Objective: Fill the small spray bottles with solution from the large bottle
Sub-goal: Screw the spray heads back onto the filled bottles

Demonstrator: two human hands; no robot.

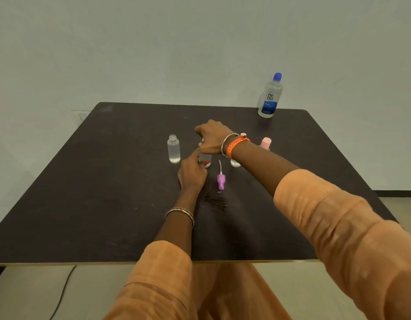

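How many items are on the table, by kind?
Large bottle: 1
Small bottles: 4 – open one, one between the hands, one behind the right wrist, pink-capped one
Loose purple spray top: 1
Total: 6

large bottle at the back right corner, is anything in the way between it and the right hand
Partly. The large bottle stands capped at the far right corner. The right hand is over the middle small bottle. A pink-capped bottle stands right of the wrist, near a straight path; the table beyond it looks bare.
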